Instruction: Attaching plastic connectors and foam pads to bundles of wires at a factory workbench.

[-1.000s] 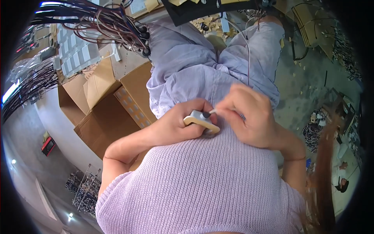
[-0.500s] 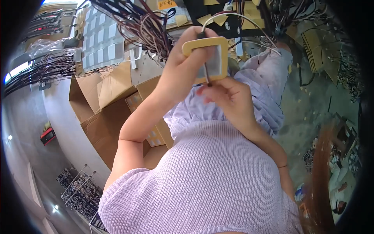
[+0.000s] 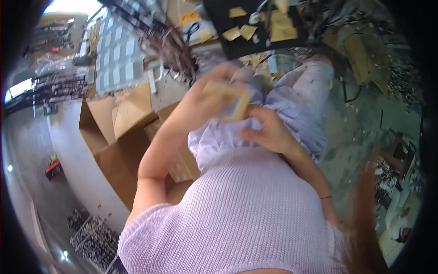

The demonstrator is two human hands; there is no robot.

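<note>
My left hand [image 3: 205,98], blurred by motion, grips a small yellow-rimmed rectangular piece [image 3: 240,108] with a pale, see-through-looking middle. It is held above my lap, tilted, and part of it is hidden behind the fingers. Close to its lower right corner is my right hand [image 3: 271,132], thumb and forefinger apart, the fingertips at or just beside the rim. Whether they touch it I cannot tell. The dark-ended cable seen earlier through the piece is too smeared to make out here.
An open cardboard box [image 3: 123,160] stands left of my lap. Bundled dark wires [image 3: 171,48] hang over the bench beside a white compartment tray [image 3: 119,55]. Yellow paper pieces [image 3: 283,29] lie on a black surface ahead. A co-worker [image 3: 399,219] is at far right.
Both hands have come down toward my lap, the yellow-rimmed piece moving down and left with my left hand. My right thumb and forefinger have parted from the cable end.
</note>
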